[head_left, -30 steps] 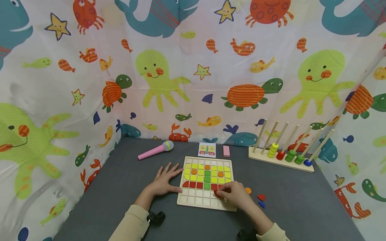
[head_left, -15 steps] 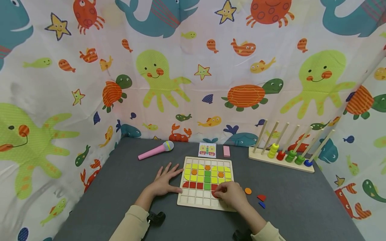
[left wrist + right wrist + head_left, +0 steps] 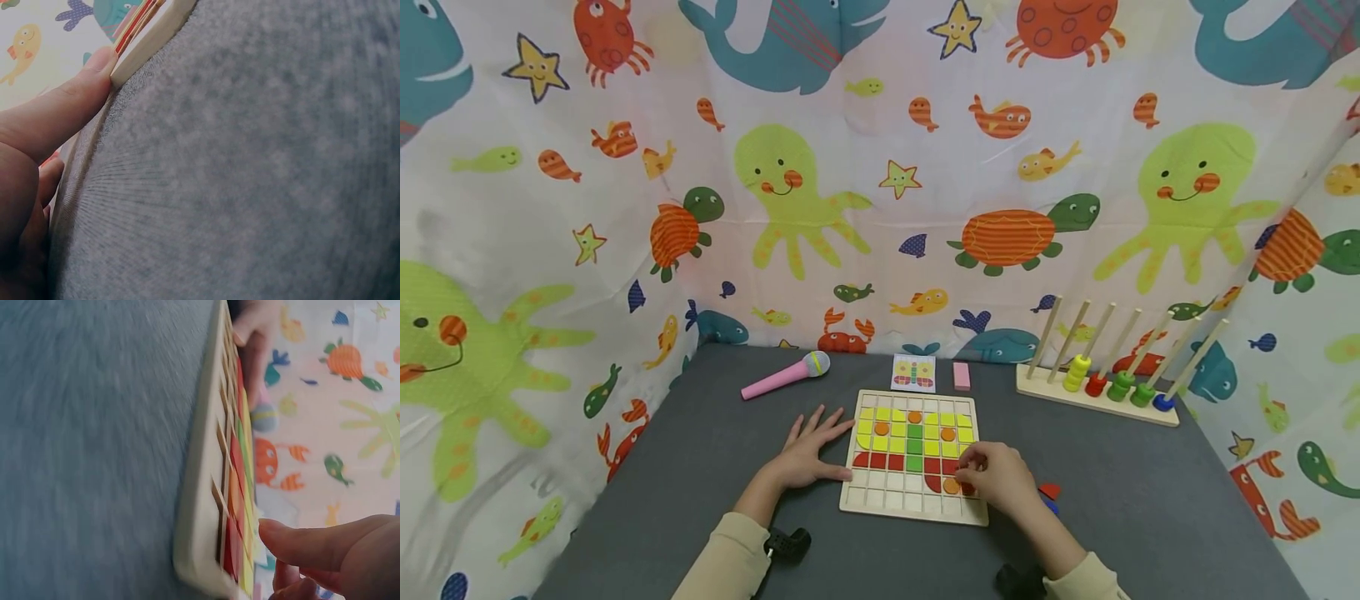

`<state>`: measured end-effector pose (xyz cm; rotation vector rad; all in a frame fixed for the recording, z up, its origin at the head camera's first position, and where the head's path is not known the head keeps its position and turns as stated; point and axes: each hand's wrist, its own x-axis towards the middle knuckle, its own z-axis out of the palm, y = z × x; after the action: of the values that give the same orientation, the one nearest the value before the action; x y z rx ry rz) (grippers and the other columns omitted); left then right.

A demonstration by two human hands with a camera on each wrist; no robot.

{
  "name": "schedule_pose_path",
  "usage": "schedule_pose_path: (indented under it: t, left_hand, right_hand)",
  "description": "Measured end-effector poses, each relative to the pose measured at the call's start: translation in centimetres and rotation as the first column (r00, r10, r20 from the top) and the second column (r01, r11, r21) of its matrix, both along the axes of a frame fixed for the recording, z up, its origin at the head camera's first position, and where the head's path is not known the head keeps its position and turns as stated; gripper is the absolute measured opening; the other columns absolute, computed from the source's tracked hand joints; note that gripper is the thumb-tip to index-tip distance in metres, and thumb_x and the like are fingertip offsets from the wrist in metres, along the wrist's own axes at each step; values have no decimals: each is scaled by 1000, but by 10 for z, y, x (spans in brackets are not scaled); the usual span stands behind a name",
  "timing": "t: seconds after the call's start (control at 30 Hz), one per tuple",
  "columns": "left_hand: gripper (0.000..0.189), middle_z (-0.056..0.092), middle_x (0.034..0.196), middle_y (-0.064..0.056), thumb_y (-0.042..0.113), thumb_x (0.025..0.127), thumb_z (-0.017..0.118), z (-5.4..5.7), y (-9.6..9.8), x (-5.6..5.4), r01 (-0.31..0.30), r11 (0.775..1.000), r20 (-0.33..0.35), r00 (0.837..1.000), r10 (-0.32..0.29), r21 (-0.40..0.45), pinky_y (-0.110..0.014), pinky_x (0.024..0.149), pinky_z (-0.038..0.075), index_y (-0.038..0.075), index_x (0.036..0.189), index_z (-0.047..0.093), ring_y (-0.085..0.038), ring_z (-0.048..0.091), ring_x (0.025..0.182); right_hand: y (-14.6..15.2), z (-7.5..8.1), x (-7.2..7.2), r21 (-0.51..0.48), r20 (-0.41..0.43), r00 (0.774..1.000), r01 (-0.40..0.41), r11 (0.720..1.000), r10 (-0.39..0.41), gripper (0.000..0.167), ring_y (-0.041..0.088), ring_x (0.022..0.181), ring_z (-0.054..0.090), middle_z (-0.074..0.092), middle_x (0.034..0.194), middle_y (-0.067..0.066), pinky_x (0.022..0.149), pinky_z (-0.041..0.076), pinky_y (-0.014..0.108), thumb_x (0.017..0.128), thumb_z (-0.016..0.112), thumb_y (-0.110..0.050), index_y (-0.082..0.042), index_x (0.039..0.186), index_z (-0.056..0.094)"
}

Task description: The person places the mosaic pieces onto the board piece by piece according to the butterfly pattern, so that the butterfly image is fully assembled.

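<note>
A wooden grid board [image 3: 880, 504] lies on the dark table, with yellow, orange, green and red pieces in its cells. My left hand [image 3: 805, 457] rests spread on the table at its left side; the thumb [image 3: 81, 94] touches the board's edge. Over the right edge is my right hand [image 3: 1003, 479], fingertips bent close above a red piece [image 3: 967, 489]. Beside that piece sits an orange disc [image 3: 951, 485] and a red rounded piece [image 3: 932, 482]. In the right wrist view, thumb and fingers [image 3: 294, 587] stand apart, nothing visible between them.
Loose red [image 3: 1049, 491] and blue [image 3: 1050, 504] pieces lie right of the board, the blue one partly hidden by the arm. Behind are a pink microphone [image 3: 782, 377], a pattern card [image 3: 913, 373], a pink block [image 3: 962, 377] and a peg stand [image 3: 1097, 396].
The orange disc has gone from the table into a lower-row cell. My right hand has let go of the red rounded piece and shifted right to the board's edge. The left hand stays put.
</note>
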<state>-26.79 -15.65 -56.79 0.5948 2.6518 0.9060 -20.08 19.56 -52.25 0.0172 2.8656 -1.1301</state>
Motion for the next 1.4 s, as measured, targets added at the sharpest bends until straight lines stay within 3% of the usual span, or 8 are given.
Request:
schedule_pose_path:
  t: [0.27, 0.43, 0.77, 1.1, 1.4]
  left_hand:
    - [96, 17, 170, 3, 66, 76, 76, -3, -1, -2, 3, 1000, -7, 1000, -3, 4, -62, 120, -13, 36, 158, 35, -32, -7, 158]
    - [96, 17, 170, 4, 66, 76, 76, -2, -1, 0, -2, 1000, 1, 1000, 2, 9, -62, 120, -14, 37, 157, 35, -31, -7, 158]
    - [96, 16, 170, 4, 66, 77, 76, -1, 0, 1, -4, 1000, 2, 1000, 4, 0, -61, 120, -14, 37, 158, 34, -31, -8, 158]
    - [97, 16, 170, 1, 67, 77, 75, -2, -2, 0, 0, 1000, -16, 1000, 0, 1, -62, 120, -13, 34, 158, 35, -32, -7, 158]
    - [97, 16, 170, 0, 66, 77, 76, -2, -2, 0, 8, 1000, -18, 1000, -7, 10, -62, 120, -13, 33, 158, 35, -34, -6, 158]
  right_hand:
    - [44, 1, 10, 22, 21, 996, 81, 996, -82, 16, 16, 64, 52, 59, 71, -1, 53, 41, 29, 81, 85, -21, -11, 90, 75]
    - [74, 3, 19, 50, 52, 996, 75, 996, -77, 24, 16, 66, 52, 61, 75, -1, 55, 40, 29, 80, 87, -24, -9, 94, 75]
    - [123, 3, 33, 98, 193, 980, 36, 995, -55, 29, 16, 74, 55, 64, 82, -1, 64, 44, 32, 77, 89, -27, -11, 95, 73]
    - [116, 5, 38, 233, 192, 981, -33, 972, -13, 8, 11, 70, 58, 67, 76, -6, 64, 48, 34, 84, 82, -16, -13, 89, 76]
    - [108, 4, 37, 237, 193, 981, -77, 968, 31, 14, 13, 69, 55, 62, 74, -3, 62, 45, 33, 85, 79, -7, -12, 84, 66]
